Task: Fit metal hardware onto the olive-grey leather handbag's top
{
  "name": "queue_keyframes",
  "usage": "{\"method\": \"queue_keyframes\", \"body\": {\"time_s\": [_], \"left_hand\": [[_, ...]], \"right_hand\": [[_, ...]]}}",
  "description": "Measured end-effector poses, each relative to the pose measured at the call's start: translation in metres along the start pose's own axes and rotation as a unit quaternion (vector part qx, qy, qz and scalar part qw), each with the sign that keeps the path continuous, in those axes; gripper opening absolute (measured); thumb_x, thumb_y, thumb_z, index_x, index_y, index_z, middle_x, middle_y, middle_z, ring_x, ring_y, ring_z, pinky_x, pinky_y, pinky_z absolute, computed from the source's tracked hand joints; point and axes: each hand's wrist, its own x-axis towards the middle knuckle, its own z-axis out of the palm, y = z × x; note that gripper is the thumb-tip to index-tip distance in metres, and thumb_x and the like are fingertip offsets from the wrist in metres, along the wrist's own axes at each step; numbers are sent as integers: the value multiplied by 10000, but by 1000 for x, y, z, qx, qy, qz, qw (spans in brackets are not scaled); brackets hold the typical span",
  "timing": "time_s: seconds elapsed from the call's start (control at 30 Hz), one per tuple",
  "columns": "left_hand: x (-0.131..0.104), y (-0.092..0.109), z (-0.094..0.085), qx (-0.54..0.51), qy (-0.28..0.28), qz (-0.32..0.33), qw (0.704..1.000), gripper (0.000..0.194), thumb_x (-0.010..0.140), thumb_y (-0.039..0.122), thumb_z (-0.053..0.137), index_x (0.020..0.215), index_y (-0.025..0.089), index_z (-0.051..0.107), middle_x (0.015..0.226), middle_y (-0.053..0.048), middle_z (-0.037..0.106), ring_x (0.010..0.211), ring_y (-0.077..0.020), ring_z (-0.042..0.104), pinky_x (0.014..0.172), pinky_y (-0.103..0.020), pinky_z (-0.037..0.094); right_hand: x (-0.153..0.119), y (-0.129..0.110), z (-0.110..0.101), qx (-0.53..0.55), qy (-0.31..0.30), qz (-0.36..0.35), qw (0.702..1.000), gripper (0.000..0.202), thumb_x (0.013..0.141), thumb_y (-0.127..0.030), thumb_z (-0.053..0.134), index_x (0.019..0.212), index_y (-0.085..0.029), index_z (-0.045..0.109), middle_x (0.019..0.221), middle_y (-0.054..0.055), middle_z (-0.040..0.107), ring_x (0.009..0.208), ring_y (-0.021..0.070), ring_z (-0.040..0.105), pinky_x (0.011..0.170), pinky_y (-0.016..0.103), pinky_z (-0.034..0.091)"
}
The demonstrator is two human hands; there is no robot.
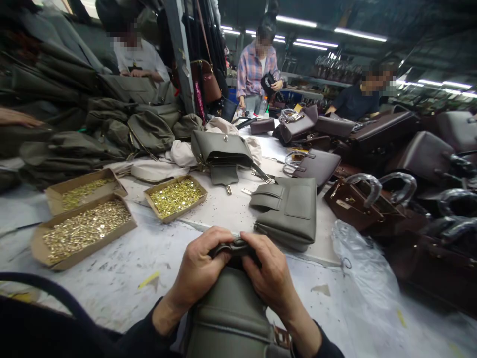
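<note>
At the near edge, an olive-grey leather bag with raised seams (pixel 231 318) lies in front of the person's body, its lower part cut off by the frame. Both hands are closed on its far end: the left hand (pixel 203 263) grips the folded rim with the thumb tucked under, and the right hand (pixel 270 271) pinches the same rim just beside it. The bag's body appears already sewn and shaped, so handling of the rim seems partway through; the fingers hide whether any fitting is seated there, and what is left cannot be told. The bag's long axis runs away from the person, near to far, with the gripped end pointing toward the middle of the pale, scuffed desk (pixel 156 288).

Farther on at the left sits a cardboard tray of small gold metal pieces (pixel 99 246), another cardboard tray with fewer yellowish pieces (pixel 53 203) just behind it. Toward the middle stands a smaller cardboard tray heaped with shiny yellow pieces (pixel 186 211).

To the right lies a crumpled clear plastic sheet (pixel 359 263). Beyond the hands rests a boxy olive-grey bag with a strap-like flap (pixel 298 199), and past it an open olive-grey bag with a hanging flap (pixel 219 149). In the distance, a person in a plaid shirt (pixel 251 69) stands holding a dark object (pixel 267 84).
</note>
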Motion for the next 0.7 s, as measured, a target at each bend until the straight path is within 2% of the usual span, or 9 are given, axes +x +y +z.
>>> {"method": "queue_keyframes", "body": {"time_s": [0.17, 0.33, 0.5, 0.63, 0.7], "left_hand": [[-3, -6, -5, 24, -20, 64, 997, 233, 882, 81, 618, 1044, 227, 700, 1019, -38, 727, 959, -175, 686, 878, -263, 546], [-9, -9, -7, 108, -32, 112, 987, 323, 893, 55, 590, 1160, 226, 650, 1096, -43, 717, 1025, -168, 683, 927, -248, 537], [-5, -2, -6, 209, -10, 97, 973, 285, 885, 93, 546, 1127, 199, 652, 1051, -65, 729, 979, -208, 706, 888, -293, 560], [7, 1, -7, 262, -35, 85, 961, 298, 879, 110, 520, 1133, 190, 655, 1051, -77, 736, 968, -224, 711, 866, -308, 567], [11, 1, -7, 293, -31, 79, 952, 323, 866, 117, 535, 1164, 184, 640, 1077, -86, 737, 975, -239, 713, 863, -316, 568]], "right_hand": [[-7, -1, 11, 9, 40, 6, 999, 517, 963, -88, 531, 1437, -288, 477, 1185, 75, 669, 1075, 206, 636, 919, 358, 544], [-7, -3, 14, 13, 48, 20, 999, 503, 961, -96, 552, 1423, -290, 500, 1172, 69, 673, 1067, 197, 639, 915, 342, 539], [2, -3, 15, 23, 56, 59, 996, 428, 979, -145, 569, 1386, -274, 557, 1184, 75, 691, 1086, 202, 657, 937, 338, 544], [14, 1, 14, 61, 48, 104, 992, 358, 975, -202, 605, 1329, -256, 630, 1218, 75, 713, 1114, 217, 677, 975, 346, 548], [21, 3, 12, 77, 37, 122, 989, 353, 964, -212, 618, 1313, -252, 653, 1233, 71, 718, 1123, 227, 684, 995, 354, 546]]}}
